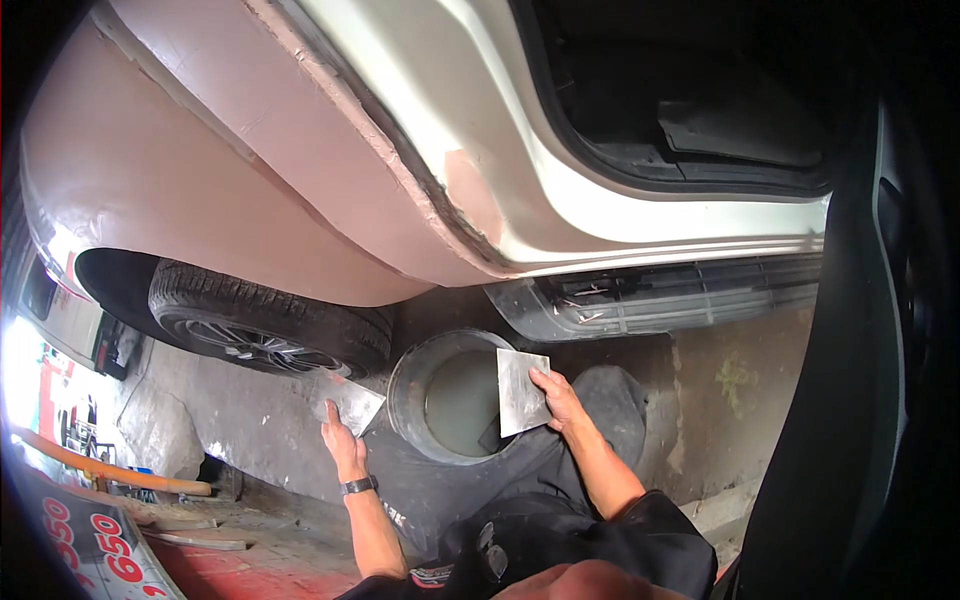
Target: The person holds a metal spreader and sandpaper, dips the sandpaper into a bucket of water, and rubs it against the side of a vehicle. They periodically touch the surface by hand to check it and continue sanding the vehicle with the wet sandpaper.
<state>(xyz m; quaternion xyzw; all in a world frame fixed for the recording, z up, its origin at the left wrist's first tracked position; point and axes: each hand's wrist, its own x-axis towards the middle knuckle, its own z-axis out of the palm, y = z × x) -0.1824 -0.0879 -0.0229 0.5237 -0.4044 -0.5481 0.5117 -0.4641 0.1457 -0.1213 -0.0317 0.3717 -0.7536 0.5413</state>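
My left hand [345, 445], with a dark band on its wrist, is closed on a thin grey metallic sheet [350, 402] near the wheel. Further right, my right hand [560, 400] grips a pale rectangular plate [522, 392] by its right edge. That plate hangs over the right rim of a round bucket [402, 400], which holds cloudy liquid. The bucket stands between my two hands, and a dark object sticks out at its lower right inside.
A car body panel [220, 200] with pinkish patches spans the top, above a wheel [270, 320]. An open door frame [600, 220] and side step [680, 300] lie right. An orange bar [110, 465] and a sign with numbers [95, 540] are lower left.
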